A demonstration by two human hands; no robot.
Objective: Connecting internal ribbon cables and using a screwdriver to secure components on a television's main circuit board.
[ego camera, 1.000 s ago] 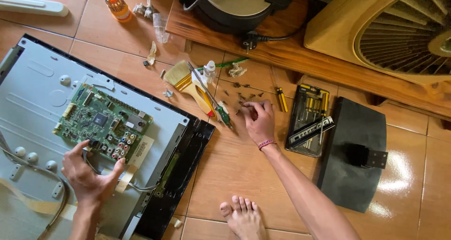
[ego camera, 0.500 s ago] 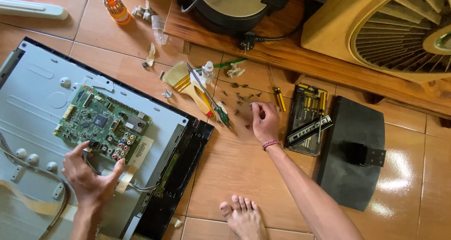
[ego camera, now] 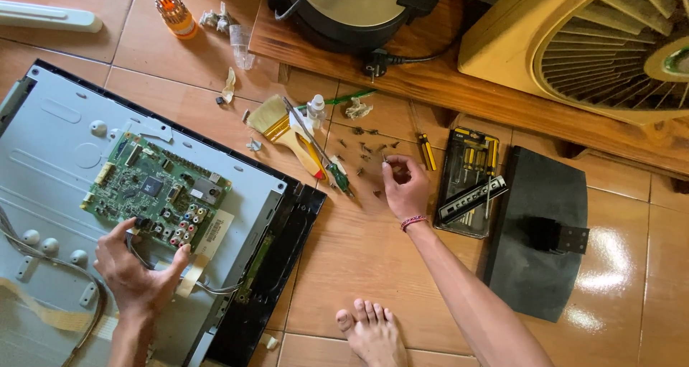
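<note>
- Head view, looking straight down at a tiled floor where a person sits, one bare foot [ego camera: 372,332] showing at the bottom
- At the left lies an opened flat screen, its grey back panel [ego camera: 57,144] facing up, so the parts inside can be reached
- A green circuit board [ego camera: 156,194] sits on that panel, with rows of coloured sockets along its near edge
- The left hand [ego camera: 136,273] rests at the board's near edge, fingers spread and lightly curled around a cable [ego camera: 215,289] there; it seems to steady the board, and I cannot tell if it truly grips anything
- The right hand [ego camera: 405,187], a red band at the wrist, reaches out over a scatter of small screws [ego camera: 362,148] on the tiles; thumb and fingertips are pinched close, apparently on one screw, too small to be sure
- Just left of the screws lie a paint brush [ego camera: 276,123] and a green-handled screwdriver [ego camera: 337,173], within easy reach
- Right of the hand stands an open tool case [ego camera: 470,173], then the dark screen stand [ego camera: 538,266] laid flat
- Along the top: a wooden ledge [ego camera: 445,87] with a black cooker [ego camera: 352,8] and a yellow fan [ego camera: 588,44]
</note>
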